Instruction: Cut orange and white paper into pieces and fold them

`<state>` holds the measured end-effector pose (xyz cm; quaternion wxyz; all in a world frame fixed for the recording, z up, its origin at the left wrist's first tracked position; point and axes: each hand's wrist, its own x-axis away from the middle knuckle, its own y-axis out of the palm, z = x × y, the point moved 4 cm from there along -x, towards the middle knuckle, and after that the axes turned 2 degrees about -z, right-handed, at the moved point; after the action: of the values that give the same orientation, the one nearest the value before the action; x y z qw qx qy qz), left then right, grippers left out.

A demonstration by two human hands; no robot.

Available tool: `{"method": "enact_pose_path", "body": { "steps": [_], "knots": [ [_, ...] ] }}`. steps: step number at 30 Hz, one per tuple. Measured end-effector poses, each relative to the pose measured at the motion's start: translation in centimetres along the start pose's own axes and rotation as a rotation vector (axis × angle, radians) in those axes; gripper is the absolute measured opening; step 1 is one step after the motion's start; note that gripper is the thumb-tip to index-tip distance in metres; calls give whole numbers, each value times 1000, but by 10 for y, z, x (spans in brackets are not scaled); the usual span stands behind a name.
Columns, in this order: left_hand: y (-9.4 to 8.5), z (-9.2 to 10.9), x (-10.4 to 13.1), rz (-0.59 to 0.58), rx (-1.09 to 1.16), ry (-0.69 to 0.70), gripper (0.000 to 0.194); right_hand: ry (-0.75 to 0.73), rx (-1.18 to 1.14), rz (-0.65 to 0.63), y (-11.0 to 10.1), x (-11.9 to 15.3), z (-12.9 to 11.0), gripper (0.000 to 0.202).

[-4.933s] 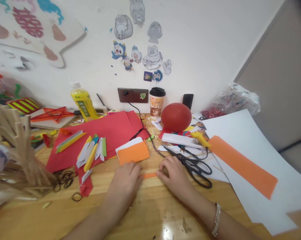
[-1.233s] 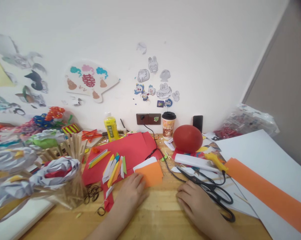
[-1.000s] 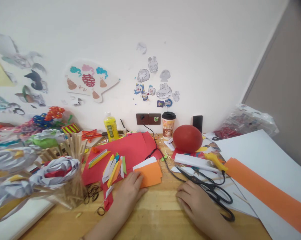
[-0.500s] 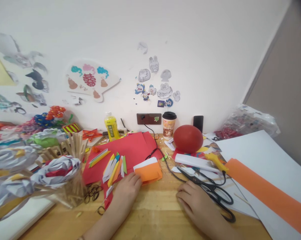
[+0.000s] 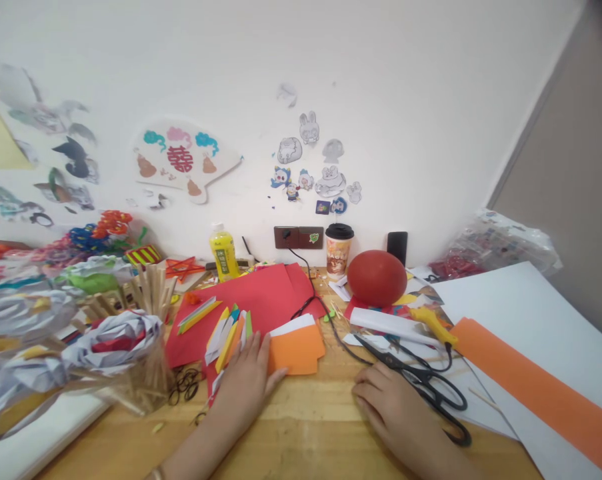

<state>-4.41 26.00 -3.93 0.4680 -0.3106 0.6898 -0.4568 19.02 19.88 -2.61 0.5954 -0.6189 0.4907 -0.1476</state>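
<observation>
My left hand [image 5: 248, 370] lies palm down with thumb and fingers apart, its fingertips over the lower ends of several folded paper strips [image 5: 227, 337] in yellow, orange, green and white. Its thumb reaches the bottom edge of the orange paper pieces [image 5: 297, 352], which have white paper [image 5: 293, 325] behind them. My right hand [image 5: 388, 400] rests on the table with fingers loosely curled together, and nothing shows in it. Black scissors [image 5: 428, 387] lie right beside that hand, partly hidden by it. Red paper sheets [image 5: 261, 293] spread beneath the folded strips.
A yellow glue gun [image 5: 433, 323] with a black cable lies right of a red balloon [image 5: 377, 278]. A paper cup [image 5: 339, 252] and yellow bottle [image 5: 224, 253] stand near the wall. Left are wooden sticks [image 5: 153, 293] and black rubber bands [image 5: 185, 387]; right, an orange strip [image 5: 535, 393].
My left hand has shifted left, off the orange paper onto the folded strips, and its fingers have spread. More of the orange paper shows. My right hand has stayed put.
</observation>
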Motion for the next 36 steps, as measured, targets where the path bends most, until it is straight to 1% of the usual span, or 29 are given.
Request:
{"method": "enact_pose_path", "body": {
  "steps": [2, 5, 7, 9, 13, 16, 20, 21, 27, 29, 31, 34, 36],
  "knots": [
    [3, -2, 0, -48, 16, -14, 56, -8, -3, 10, 0, 0, -1, 22],
    [1, -5, -3, -41, 48, -16, 42, -15, -1, 17, -1, 0, -2, 22],
    [-1, -13, -7, -26, 69, -48, 34, -12, 3, 18, -2, 0, -2, 22],
    [-2, -24, -11, -23, 74, -79, 32, -9, 11, 19, -3, 0, -2, 22],
    [1, -38, -15, -74, 72, -67, 24, -7, 32, 13, -3, 0, -3, 22],
    [-1, -40, -15, -104, 81, -72, 26, -24, 45, 23, -3, 0, -4, 23],
    [-9, -38, -12, -112, 124, -89, 38, -30, 60, 33, -4, 0, -5, 24],
    [-11, -39, -12, -111, 138, -101, 39, -28, 63, 33, -4, 0, -5, 24],
    [-15, -48, -14, -73, 228, -193, 27, -37, 95, 46, -4, 0, -5, 19],
    [-15, -51, -15, -48, 295, -227, 22, -30, 92, 38, -3, 0, -5, 19],
    [-17, -53, -16, -14, 383, -280, 20, -16, 71, 19, -3, 1, -4, 19],
    [-22, -55, -15, 30, 554, -397, 28, 9, 43, -12, -1, 1, -3, 20],
    [-23, -54, -13, 37, 678, -469, 36, 21, 34, -30, 0, 1, -2, 20]
  ]
}}
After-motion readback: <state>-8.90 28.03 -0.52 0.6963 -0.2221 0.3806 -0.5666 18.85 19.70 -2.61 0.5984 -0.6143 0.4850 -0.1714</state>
